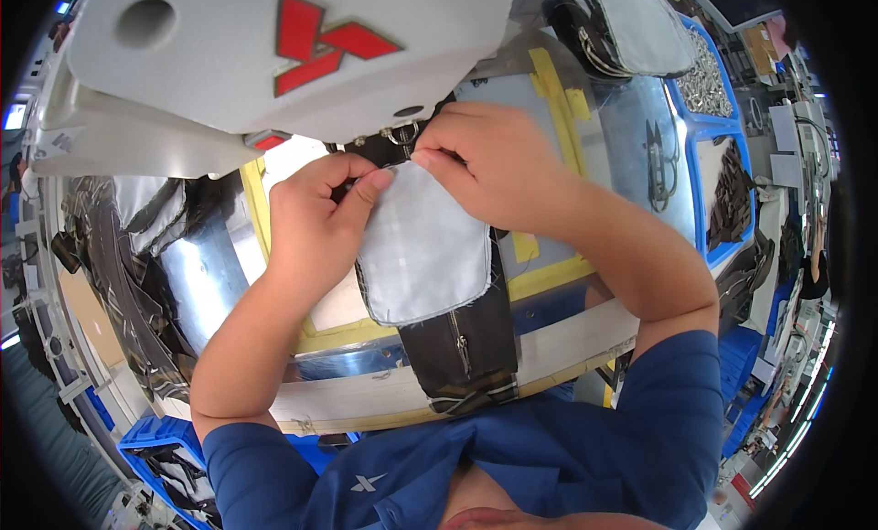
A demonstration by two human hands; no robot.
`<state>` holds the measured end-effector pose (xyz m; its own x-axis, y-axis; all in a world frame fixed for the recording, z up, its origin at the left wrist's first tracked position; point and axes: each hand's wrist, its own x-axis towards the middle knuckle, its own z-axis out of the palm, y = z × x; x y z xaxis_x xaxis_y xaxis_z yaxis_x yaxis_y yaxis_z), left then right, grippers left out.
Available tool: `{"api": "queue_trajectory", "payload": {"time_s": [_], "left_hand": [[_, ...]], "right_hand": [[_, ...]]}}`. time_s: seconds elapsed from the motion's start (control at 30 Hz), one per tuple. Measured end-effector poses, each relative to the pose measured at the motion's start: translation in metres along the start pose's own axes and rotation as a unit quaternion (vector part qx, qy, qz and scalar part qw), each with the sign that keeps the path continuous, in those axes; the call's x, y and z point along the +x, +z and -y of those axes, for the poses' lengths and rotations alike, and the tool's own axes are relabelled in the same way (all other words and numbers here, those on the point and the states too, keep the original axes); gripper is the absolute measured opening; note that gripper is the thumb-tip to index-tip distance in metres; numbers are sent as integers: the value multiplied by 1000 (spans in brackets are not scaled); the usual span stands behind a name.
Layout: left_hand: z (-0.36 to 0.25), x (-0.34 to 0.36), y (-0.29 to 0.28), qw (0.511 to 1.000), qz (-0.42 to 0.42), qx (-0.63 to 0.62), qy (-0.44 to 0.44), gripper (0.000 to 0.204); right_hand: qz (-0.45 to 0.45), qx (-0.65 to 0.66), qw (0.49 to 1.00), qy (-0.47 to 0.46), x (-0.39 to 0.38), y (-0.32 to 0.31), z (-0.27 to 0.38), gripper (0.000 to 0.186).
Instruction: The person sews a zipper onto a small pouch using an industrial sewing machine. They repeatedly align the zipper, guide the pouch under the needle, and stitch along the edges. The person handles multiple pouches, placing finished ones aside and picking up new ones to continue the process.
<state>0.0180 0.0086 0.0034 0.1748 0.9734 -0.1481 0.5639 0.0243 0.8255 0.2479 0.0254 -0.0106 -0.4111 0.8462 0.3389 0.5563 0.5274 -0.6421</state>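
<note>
A pale grey fabric panel (428, 246) with dark, frayed edges lies over a black fabric piece (439, 356), which hangs toward me across the table's front edge. A metal zipper (460, 342) runs down that black piece. My left hand (320, 210) pinches the panel's far left corner between thumb and fingers. At the far right corner, my right hand (498, 164) pinches the same edge, its fingers curled. Just beyond my fingertips, a metal ring (402, 134) sits on black strap material beneath the sewing machine head (302, 73).
Scissors (658, 167) lie on the metal table surface at right, beside blue bins (700, 201) of small metal parts and dark strips. More sewn pieces (631, 27) are stacked at far right. Dark fabric (128, 292) heaps at left. Yellow tape (553, 100) marks the work area.
</note>
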Motion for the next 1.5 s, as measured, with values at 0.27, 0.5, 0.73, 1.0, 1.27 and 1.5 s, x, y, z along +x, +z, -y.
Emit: {"api": "queue_trajectory", "payload": {"time_s": [0.27,0.5,0.73,1.0,1.27,1.5], "left_hand": [[25,48,-13,987,-26,150,59,39],[30,57,-18,976,21,212,39,48],[48,70,-18,962,-21,179,206,33],[44,72,-20,950,-14,163,266,26],[37,67,-17,955,-33,170,240,23],[41,68,-16,955,-55,175,235,27]], "right_hand": [[67,-77,993,52,35,0,-25,26],[67,-107,990,63,39,2,-31,30],[125,-109,980,107,52,-9,-24,32],[101,-76,984,127,52,-8,-28,24],[178,-98,962,183,61,-19,-13,30],[189,-124,960,166,64,-15,-17,32]]}}
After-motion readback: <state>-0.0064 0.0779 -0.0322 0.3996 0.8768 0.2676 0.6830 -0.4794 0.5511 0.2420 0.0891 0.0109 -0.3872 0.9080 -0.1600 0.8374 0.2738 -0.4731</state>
